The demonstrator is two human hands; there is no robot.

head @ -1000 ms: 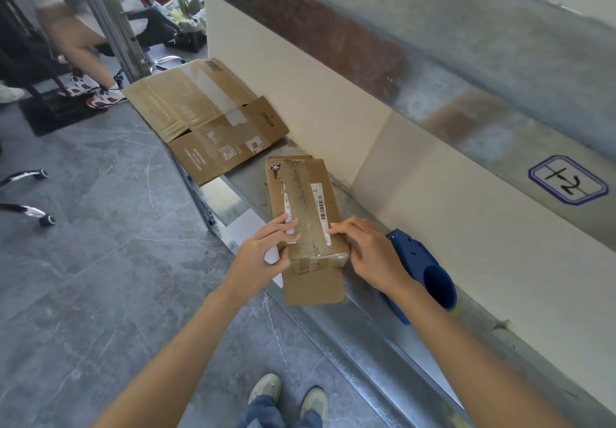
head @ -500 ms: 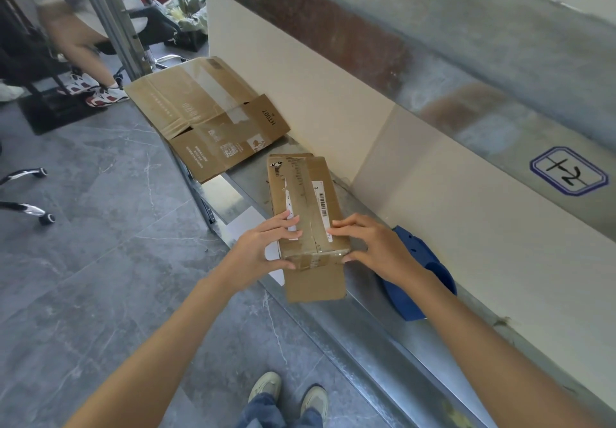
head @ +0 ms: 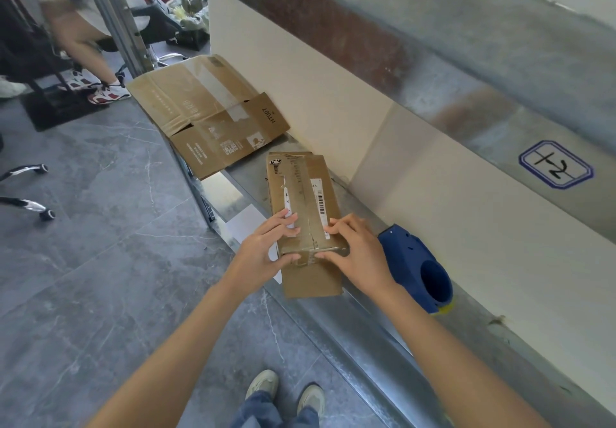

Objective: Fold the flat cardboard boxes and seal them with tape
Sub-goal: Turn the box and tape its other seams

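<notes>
A flat box (head: pixel 206 114) is laid farther along the ledge (head: pixel 366 321), not yet folded. The left hand (head: pixel 263 252) and right hand (head: pixel 361 254) are pressed flat-fingered on the near end of the box (head: pixel 300 191), thumbs over its edge, probably so the tape (head: pixel 301 259) is rubbed down. The dispenser (head: pixel 413 267) is set just beside.

"HT007" on the flattened brown cardboard box (head: pixel 213 117); "44" on the taped brown carton (head: pixel 301 174), on its white barcode label (head: pixel 320 198) (handwriting on the blue-bordered sticker (head: pixel 556 165) unclear)
</notes>
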